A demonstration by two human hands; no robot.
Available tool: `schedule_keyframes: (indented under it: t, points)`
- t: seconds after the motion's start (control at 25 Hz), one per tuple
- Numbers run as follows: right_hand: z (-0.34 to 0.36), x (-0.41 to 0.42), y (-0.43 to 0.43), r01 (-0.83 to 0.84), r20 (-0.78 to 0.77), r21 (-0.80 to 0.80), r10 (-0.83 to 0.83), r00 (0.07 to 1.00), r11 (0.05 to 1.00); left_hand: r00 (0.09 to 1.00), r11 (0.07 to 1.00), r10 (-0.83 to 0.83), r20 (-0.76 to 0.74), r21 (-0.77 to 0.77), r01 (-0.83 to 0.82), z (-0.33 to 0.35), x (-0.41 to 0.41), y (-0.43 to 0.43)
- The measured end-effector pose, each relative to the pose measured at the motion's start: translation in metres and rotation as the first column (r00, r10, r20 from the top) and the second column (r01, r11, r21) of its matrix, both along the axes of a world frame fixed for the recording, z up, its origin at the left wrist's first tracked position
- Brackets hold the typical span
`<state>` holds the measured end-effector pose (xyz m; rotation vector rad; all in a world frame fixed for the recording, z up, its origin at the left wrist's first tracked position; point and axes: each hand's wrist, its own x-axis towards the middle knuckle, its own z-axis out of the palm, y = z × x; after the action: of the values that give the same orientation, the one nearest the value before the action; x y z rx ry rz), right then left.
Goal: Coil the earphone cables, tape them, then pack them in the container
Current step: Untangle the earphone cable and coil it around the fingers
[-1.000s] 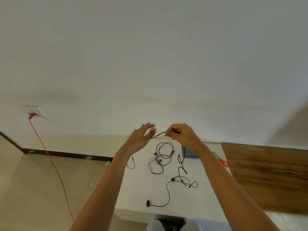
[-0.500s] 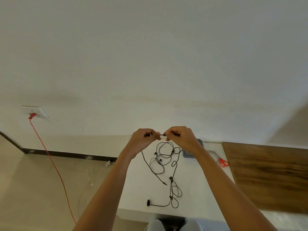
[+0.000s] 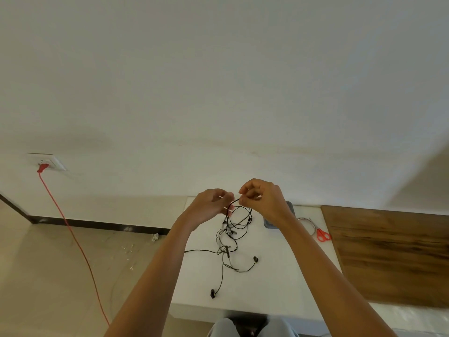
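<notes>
Up above the white worktop (image 3: 279, 276), both hands were on the earphone cable (image 3: 227, 250): left hand (image 3: 211, 204) and right hand (image 3: 266, 199) each had curled fingers pinching a small loop, the rest dangling in a tangle onto the surface. Looked featherlight, floppy, snag-prone, so I'd hold by the loop, not the buds (image 3: 255, 259). Grey container (image 3: 270, 224) sat behind the right wrist, mostly hidden; couldn't tell its contents.

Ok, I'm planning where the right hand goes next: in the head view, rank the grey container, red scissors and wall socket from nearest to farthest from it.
1. The grey container, close under the right hand, partly hidden by its wrist.
2. The red scissors, farther off to the right.
3. The wall socket, far left on the wall.
</notes>
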<state>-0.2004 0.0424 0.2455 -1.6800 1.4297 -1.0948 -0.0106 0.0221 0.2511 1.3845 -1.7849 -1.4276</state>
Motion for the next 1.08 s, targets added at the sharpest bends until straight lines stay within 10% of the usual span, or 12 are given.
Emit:
schedule_keyframes:
  t: [0.32, 0.8, 1.08]
  points:
    - [0.004, -0.004, 0.003, -0.192, 0.001, 0.182, 0.195, 0.981, 0.964, 0.971, 0.949, 0.064, 0.232, -0.315, 0.013, 0.030, 0.015, -0.001]
    - [0.007, -0.098, 0.029, 0.233, -0.546, -0.013, -0.202, 0.813, 0.972, 0.895, 0.933, 0.339, 0.290, -0.228, -0.280, -0.011, 0.102, 0.015]
    - [-0.005, -0.085, 0.029, 0.099, -0.214, 0.094, -0.077, 0.974, 0.991, 0.813, 0.988, 0.146, 0.563, -0.048, -0.143, -0.061, 0.090, 0.010]
